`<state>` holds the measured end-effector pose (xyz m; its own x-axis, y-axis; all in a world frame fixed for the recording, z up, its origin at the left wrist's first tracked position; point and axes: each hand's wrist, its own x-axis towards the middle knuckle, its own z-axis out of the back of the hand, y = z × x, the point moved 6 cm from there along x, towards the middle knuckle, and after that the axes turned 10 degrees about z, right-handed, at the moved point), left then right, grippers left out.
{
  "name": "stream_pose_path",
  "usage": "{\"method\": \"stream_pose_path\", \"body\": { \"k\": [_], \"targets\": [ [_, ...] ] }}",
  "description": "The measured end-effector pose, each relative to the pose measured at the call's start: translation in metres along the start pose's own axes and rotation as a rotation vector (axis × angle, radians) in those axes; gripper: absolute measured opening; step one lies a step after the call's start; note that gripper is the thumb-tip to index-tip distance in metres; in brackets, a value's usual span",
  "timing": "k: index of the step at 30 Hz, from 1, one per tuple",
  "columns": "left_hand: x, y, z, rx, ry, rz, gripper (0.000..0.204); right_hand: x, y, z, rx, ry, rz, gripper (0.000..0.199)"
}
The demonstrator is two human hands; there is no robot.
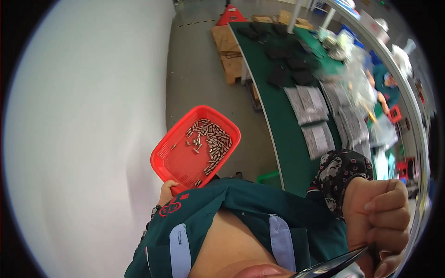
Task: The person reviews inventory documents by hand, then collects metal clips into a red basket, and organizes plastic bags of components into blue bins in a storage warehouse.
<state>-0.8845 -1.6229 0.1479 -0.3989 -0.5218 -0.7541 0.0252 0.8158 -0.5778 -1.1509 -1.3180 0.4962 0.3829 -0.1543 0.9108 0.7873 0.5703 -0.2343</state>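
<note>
From the head view we see our left hand (166, 191) gripping the near rim of a red mesh basket (178, 160), fingers curled onto its edge. Small metal pins (212, 144) lie heaped toward the basket's far side. Our right hand (378, 217) is clenched in a fist around a dark glossy strip (331, 268), near the green workbench (287, 134).

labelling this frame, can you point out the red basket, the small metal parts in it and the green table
red basket (178, 162): head view, on a bare part of its mesh floor, lower left.
small metal parts (214, 144): head view, middle of the pile inside the basket.
green table (282, 125): head view, bare green top near its left edge.
</note>
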Motion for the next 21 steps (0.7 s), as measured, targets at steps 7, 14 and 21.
{"method": "stream_pose_path", "body": {
  "k": [7, 14, 21],
  "targets": [
    [0.279, -0.322, -0.157, -0.065, -0.015, -0.166, 0.029, -0.051, -0.465, -0.185, 0.124, -0.624, 0.263, 0.013],
    [0.476, -0.621, -0.283, -0.149, 0.107, -0.014, 0.039, -0.144, -0.929, -0.444, 0.303, -0.174, -1.046, 0.004],
    [0.801, -1.012, -0.481, -0.157, 0.233, -0.165, 0.044, -0.288, -1.333, -0.605, 0.271, -0.336, -1.567, 0.011]
  ]
}}
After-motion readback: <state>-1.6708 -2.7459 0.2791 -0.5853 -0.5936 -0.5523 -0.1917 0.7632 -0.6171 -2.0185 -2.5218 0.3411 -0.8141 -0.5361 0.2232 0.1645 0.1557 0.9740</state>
